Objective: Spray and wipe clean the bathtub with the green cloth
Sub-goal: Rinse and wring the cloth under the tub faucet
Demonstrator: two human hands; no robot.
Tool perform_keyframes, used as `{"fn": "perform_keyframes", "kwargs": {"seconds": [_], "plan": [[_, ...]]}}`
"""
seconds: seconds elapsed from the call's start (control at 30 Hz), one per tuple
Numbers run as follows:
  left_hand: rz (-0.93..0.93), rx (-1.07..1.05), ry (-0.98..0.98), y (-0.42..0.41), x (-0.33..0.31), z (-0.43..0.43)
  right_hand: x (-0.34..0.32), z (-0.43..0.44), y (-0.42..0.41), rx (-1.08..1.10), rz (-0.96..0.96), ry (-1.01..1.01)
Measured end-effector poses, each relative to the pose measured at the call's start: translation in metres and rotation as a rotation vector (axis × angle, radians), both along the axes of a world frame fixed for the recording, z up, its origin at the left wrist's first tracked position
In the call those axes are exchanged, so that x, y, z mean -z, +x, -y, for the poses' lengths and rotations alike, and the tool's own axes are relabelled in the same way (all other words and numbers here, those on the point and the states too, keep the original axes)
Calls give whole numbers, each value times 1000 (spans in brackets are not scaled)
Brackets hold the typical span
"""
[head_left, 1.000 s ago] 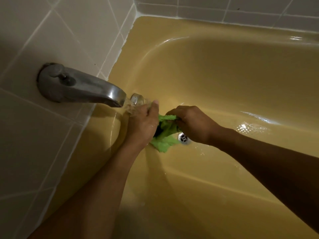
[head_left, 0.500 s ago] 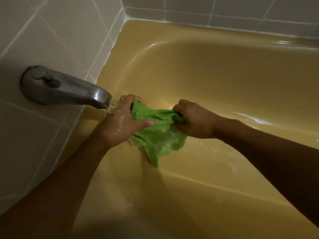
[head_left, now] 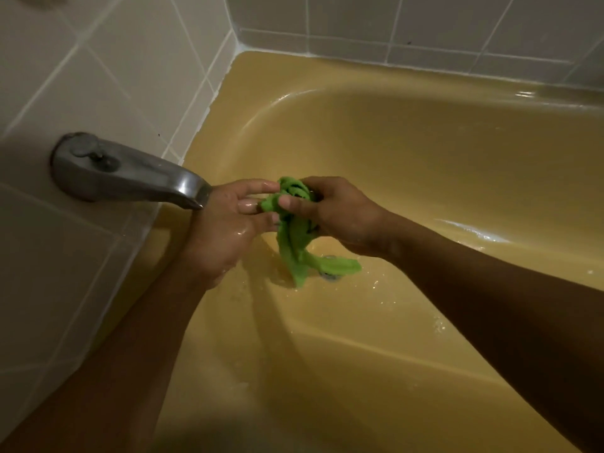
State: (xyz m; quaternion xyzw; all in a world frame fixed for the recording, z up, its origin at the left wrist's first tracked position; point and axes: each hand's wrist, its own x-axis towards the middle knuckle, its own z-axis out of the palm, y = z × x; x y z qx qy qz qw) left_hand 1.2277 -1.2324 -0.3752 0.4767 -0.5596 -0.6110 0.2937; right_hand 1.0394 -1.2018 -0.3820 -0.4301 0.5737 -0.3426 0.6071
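Head view: right hand (head_left: 340,217) fingers (head_left: 294,204) pinch the bunched, dangling green cloth (head_left: 294,238); left hand (head_left: 222,230) fingers (head_left: 258,187) spread.

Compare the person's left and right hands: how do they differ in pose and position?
The left hand has straight fingers touching the green cloth; the right hand curls round it. The left hand is by the faucet spout; the right hand is farther from it. Both are over the bathtub.

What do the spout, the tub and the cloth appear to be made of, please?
The spout looks like metal: dull grey, with a soft highlight near its tip. The tub has a glossy yellow finish with sharp reflections, so enamel or acrylic; I cannot tell which. The cloth is soft green fabric, perhaps microfibre; it hangs limp and bunched and looks wet.
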Motion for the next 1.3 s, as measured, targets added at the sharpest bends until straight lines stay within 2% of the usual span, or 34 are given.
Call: {"fn": "perform_keyframes", "kwargs": {"seconds": [0.13, 0.2, 0.27, 0.33, 0.4, 0.6, 0.67, 0.87, 0.97, 1.17, 1.3], "plan": [[-216, 49, 153, 11, 8, -9, -4, 16, 12, 63, -250, -50], [-206, -23, 112, 19, 18, -11, -9, 17, 12, 40, -268, -65], [-14, -22, 5, 24, 30, -7, -15, 15, 13, 20, -165, -52], [181, 89, -81, 22, 37, -3, -20, 13, 15, 10, -48, -47], [237, 139, -60, 15, 43, -5, -22, 11, 15, 41, 33, -53], [343, 97, -95, -4, 53, -5, -26, 2, -6, 256, 297, -30], [362, 104, -111, -11, 57, -5, -24, -3, -7, 286, 350, -10], [347, 80, 16, -25, 71, -3, -27, -7, -18, 324, 388, -44], [266, 21, 58, -35, 83, 1, -28, -9, -25, 350, 396, -70], [417, -129, -104, -49, 96, -5, -23, -12, -35, 383, 393, -67], [343, -60, -74, -45, 98, -7, -21, -13, -41, 360, 375, -80]]}}
